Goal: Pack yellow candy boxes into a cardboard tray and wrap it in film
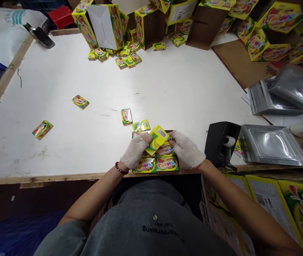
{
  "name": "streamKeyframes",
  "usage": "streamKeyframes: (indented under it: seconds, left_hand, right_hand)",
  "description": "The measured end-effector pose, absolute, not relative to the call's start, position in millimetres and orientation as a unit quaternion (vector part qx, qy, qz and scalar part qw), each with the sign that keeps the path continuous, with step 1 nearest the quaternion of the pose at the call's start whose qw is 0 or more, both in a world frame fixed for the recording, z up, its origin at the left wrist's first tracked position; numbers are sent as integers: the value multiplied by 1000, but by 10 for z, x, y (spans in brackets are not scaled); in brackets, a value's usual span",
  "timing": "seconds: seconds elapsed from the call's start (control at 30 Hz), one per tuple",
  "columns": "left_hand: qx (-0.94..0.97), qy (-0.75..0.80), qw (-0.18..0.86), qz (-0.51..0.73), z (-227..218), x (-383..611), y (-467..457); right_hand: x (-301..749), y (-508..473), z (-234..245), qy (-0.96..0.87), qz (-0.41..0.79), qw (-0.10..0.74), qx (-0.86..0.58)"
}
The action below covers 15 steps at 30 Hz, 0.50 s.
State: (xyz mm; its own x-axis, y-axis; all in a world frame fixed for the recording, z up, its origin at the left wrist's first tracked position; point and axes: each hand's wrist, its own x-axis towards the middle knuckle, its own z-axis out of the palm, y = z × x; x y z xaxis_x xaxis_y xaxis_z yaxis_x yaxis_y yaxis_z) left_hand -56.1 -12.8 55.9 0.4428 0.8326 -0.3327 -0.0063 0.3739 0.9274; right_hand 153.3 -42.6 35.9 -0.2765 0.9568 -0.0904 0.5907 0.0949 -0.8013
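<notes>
Both my hands wear white fingerless knit gloves. My left hand (135, 152) is closed on a small yellow-green candy packet (155, 142), tilted so its barcode end points up and away. Beneath it, at the table's front edge, sits a set of similar packets (167, 164) in rows, printed "TWINS"; the held packet and my hands cover part of it. My right hand (188, 149) is at the right side of these packets, fingertips pinched together near the held packet's corner. What those fingertips grip is hidden. Just beyond lie a barcode-side-up packet (141, 125) and another packet (126, 116).
Loose packets (80, 101) lie to the left. Display boxes (103, 26) and more packets stand at the back. A black tape dispenser (222, 144) stands right of my right hand, beside clear plastic trays (274, 144). Bottom right holds large printed cartons (263, 195).
</notes>
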Motion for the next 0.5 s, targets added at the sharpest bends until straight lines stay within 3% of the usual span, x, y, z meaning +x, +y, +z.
streamKeyframes:
  seconds: [0.1,0.27,0.4,0.5]
  left_hand:
    - [665,441,555,236,604,-552,-96]
    - [881,371,214,200,626,-433,28]
    - [923,318,135,167,559,-373,106]
    - [919,324,147,168,475,-416,82]
  right_hand:
    - [1635,-402,453,-616,419,364,-560]
    - [1673,-328,595,-550,478,404,-553]
    - [1738,-257,561,-473,566,375,-562]
    - [1779,-251,408,-500,476,376,-618]
